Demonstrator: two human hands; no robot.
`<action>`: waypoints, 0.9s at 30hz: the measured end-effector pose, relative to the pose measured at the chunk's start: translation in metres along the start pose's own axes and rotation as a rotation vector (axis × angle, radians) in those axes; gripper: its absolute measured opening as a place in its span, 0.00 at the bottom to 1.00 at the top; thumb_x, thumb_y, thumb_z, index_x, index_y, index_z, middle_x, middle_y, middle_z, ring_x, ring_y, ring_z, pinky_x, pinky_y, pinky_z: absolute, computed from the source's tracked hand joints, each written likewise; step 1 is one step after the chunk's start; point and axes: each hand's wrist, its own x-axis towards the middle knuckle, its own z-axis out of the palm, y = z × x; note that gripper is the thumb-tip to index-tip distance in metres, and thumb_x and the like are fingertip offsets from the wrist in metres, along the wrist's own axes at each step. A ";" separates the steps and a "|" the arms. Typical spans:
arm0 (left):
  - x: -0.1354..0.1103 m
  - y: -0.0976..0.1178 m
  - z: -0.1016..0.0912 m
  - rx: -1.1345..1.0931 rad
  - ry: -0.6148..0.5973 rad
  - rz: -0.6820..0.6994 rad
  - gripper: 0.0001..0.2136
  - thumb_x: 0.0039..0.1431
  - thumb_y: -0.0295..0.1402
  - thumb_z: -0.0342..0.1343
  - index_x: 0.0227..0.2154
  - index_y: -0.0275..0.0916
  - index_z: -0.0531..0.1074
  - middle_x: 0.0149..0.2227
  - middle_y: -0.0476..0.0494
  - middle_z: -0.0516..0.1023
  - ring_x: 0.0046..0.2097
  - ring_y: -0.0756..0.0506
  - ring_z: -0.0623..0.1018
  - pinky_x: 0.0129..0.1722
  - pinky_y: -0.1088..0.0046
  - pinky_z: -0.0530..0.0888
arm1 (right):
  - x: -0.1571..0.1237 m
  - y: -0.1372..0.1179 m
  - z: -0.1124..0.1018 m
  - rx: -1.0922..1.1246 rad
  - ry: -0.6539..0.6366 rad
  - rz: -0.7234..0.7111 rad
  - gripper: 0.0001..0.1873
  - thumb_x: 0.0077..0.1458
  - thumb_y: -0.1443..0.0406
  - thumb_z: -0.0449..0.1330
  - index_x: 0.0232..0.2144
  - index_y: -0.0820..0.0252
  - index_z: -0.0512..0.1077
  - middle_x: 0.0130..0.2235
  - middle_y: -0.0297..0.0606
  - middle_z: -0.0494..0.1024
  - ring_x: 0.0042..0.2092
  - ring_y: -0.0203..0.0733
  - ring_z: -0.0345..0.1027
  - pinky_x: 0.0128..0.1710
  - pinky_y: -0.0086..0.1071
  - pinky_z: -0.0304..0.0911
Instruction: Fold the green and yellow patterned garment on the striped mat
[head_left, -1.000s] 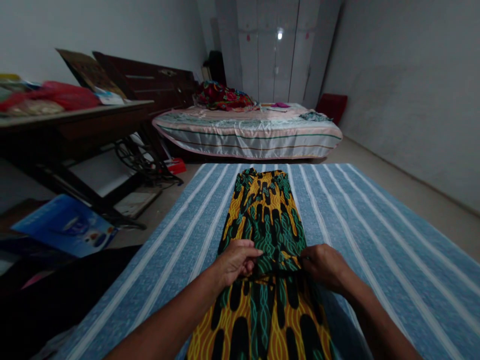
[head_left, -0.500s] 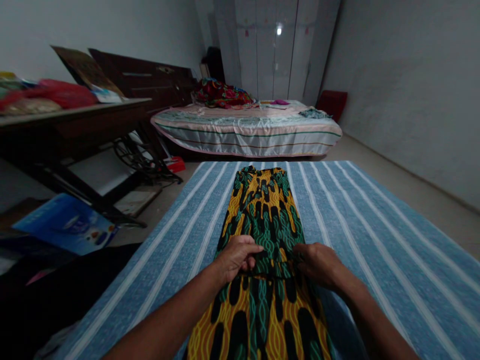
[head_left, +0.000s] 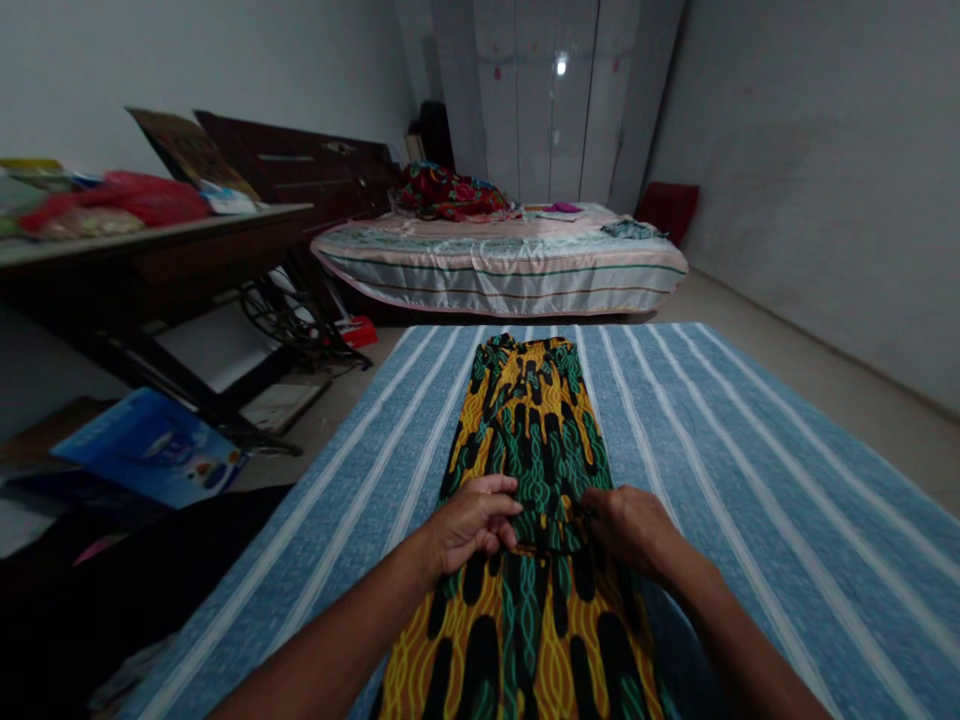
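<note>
A long patterned garment (head_left: 529,430) in yellow, green and black lies lengthwise on a blue cloth with white stripes (head_left: 720,470). My left hand (head_left: 469,520) grips the garment's left edge, fingers curled over a fold of it. My right hand (head_left: 630,525) pinches the same fold from the right. Between the hands the fabric bunches up into a small ridge. The far end of the garment lies flat, reaching toward the cloth's far edge.
A dark wooden table (head_left: 150,255) with red bags stands at the left, above a blue printed bag (head_left: 154,450) on the floor. A bed (head_left: 499,255) with striped sheets lies beyond, white wardrobes (head_left: 555,100) behind it. A bare wall runs along the right.
Both hands have drawn a little closer together on the garment, and the fabric between them has bunched up more. The view shifted slightly.
</note>
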 end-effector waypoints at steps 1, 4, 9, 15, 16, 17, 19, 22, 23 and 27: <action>-0.002 0.000 0.000 0.007 -0.011 0.017 0.27 0.40 0.29 0.61 0.47 0.34 0.60 0.27 0.52 0.70 0.19 0.54 0.73 0.14 0.82 0.58 | 0.001 0.000 0.000 0.009 0.003 0.008 0.13 0.56 0.68 0.48 0.37 0.56 0.71 0.33 0.43 0.79 0.36 0.44 0.73 0.28 0.30 0.50; -0.009 -0.003 0.002 0.056 -0.044 0.067 0.35 0.38 0.26 0.61 0.53 0.33 0.56 0.30 0.49 0.72 0.20 0.54 0.72 0.14 0.81 0.56 | 0.002 0.002 0.002 0.054 0.028 0.039 0.14 0.57 0.67 0.47 0.38 0.54 0.71 0.33 0.41 0.79 0.37 0.43 0.73 0.29 0.30 0.49; -0.014 -0.015 0.013 0.062 -0.076 0.181 0.49 0.35 0.25 0.63 0.61 0.35 0.43 0.38 0.43 0.76 0.25 0.53 0.73 0.21 0.79 0.64 | 0.003 0.007 0.001 0.145 0.079 0.064 0.12 0.56 0.66 0.47 0.36 0.56 0.71 0.32 0.38 0.78 0.35 0.40 0.72 0.29 0.29 0.47; -0.009 -0.029 0.029 0.399 0.227 0.390 0.43 0.39 0.28 0.62 0.61 0.34 0.49 0.26 0.55 0.69 0.28 0.51 0.70 0.28 0.76 0.64 | 0.003 0.009 -0.001 0.178 0.128 0.105 0.14 0.57 0.65 0.47 0.37 0.57 0.71 0.33 0.38 0.78 0.35 0.40 0.71 0.29 0.29 0.48; -0.008 -0.030 0.031 0.515 0.320 0.426 0.40 0.41 0.29 0.61 0.59 0.33 0.53 0.23 0.56 0.66 0.26 0.51 0.68 0.27 0.76 0.63 | 0.003 0.009 -0.001 0.157 0.131 0.110 0.14 0.57 0.65 0.46 0.37 0.57 0.71 0.33 0.39 0.78 0.36 0.40 0.72 0.29 0.29 0.47; -0.008 -0.030 0.032 0.608 0.392 0.459 0.36 0.42 0.30 0.60 0.58 0.33 0.57 0.22 0.57 0.64 0.26 0.51 0.67 0.27 0.75 0.62 | 0.002 0.008 -0.002 0.131 0.132 0.111 0.13 0.57 0.65 0.46 0.38 0.57 0.70 0.33 0.40 0.78 0.36 0.41 0.72 0.29 0.30 0.47; -0.007 -0.033 0.034 0.715 0.467 0.510 0.31 0.45 0.30 0.57 0.56 0.34 0.61 0.21 0.56 0.63 0.25 0.49 0.67 0.29 0.74 0.62 | 0.002 0.007 -0.001 0.071 0.128 0.103 0.12 0.57 0.65 0.47 0.37 0.57 0.70 0.34 0.42 0.78 0.36 0.42 0.72 0.28 0.30 0.47; -0.003 -0.040 0.035 0.820 0.509 0.557 0.29 0.48 0.29 0.54 0.56 0.35 0.60 0.22 0.52 0.67 0.28 0.46 0.70 0.32 0.72 0.64 | 0.002 0.003 0.003 0.002 0.122 0.067 0.11 0.56 0.65 0.49 0.39 0.58 0.68 0.35 0.43 0.79 0.37 0.45 0.73 0.27 0.31 0.47; -0.001 -0.043 0.035 0.865 0.512 0.564 0.28 0.50 0.29 0.53 0.57 0.35 0.60 0.24 0.50 0.69 0.29 0.45 0.72 0.33 0.71 0.65 | 0.002 0.002 0.005 -0.012 0.119 0.059 0.11 0.55 0.65 0.50 0.40 0.59 0.68 0.35 0.44 0.79 0.37 0.45 0.73 0.27 0.31 0.47; -0.001 -0.045 0.035 1.016 0.507 0.548 0.25 0.53 0.30 0.48 0.56 0.34 0.60 0.32 0.40 0.76 0.35 0.40 0.76 0.39 0.66 0.69 | 0.004 -0.001 0.009 -0.027 0.115 0.076 0.12 0.55 0.69 0.48 0.41 0.59 0.68 0.34 0.43 0.79 0.36 0.45 0.74 0.26 0.31 0.48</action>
